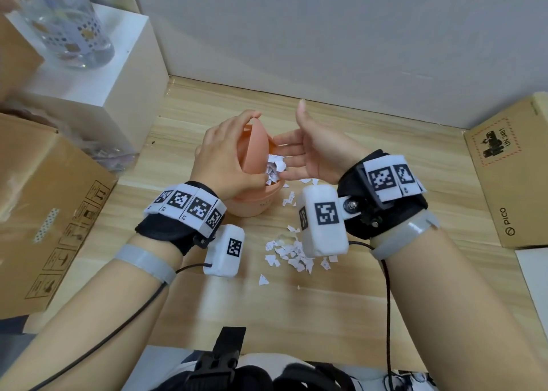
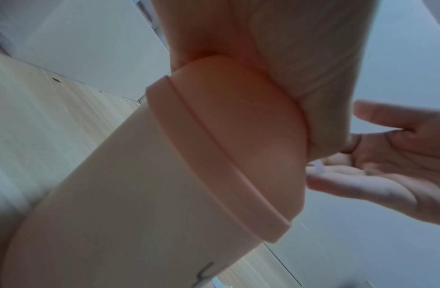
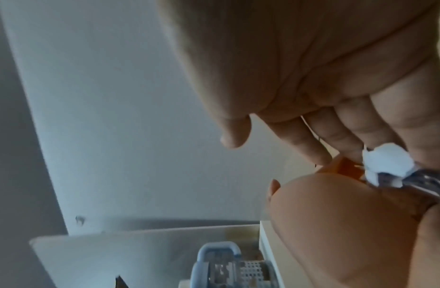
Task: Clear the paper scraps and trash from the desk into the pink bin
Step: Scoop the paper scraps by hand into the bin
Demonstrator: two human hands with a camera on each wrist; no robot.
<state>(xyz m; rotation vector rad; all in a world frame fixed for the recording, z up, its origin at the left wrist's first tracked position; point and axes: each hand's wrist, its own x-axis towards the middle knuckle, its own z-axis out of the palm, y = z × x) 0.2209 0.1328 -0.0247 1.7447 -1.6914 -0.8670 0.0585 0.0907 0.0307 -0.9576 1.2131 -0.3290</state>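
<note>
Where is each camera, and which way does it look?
Head: on the person's head, looking down at the desk; both forearms show.
Left wrist: beside the pink bin, looking up; left hand grips its lid.
Right wrist: under the right hand, looking along its fingers.
All three show the pink bin.
</note>
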